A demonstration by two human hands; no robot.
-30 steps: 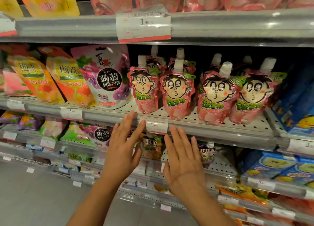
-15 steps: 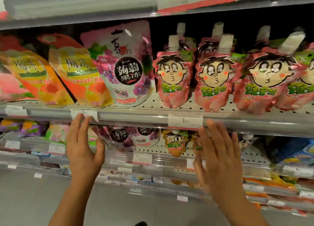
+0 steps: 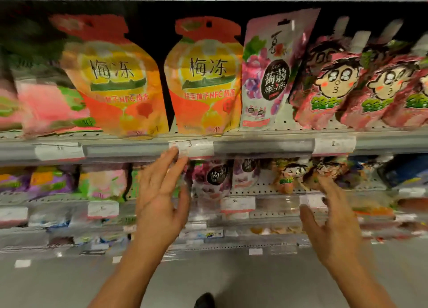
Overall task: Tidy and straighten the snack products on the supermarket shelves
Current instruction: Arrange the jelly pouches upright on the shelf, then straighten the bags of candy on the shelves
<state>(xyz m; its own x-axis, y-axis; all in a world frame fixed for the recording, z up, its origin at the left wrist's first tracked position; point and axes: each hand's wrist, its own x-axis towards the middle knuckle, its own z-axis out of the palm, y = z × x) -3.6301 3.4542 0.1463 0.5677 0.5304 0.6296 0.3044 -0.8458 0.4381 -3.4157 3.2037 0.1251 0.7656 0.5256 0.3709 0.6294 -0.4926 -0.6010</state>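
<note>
Your view has slid left along the shelf (image 3: 139, 149); your left hand (image 3: 159, 196) and right hand (image 3: 333, 224) hover empty, fingers spread apart

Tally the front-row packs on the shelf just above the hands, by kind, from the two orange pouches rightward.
Orange pouches: 2
Purple grape pouch: 1
Pink cartoon-face spout pouches: 3 in view, the last cut off by the frame edge
Total: 6
</note>
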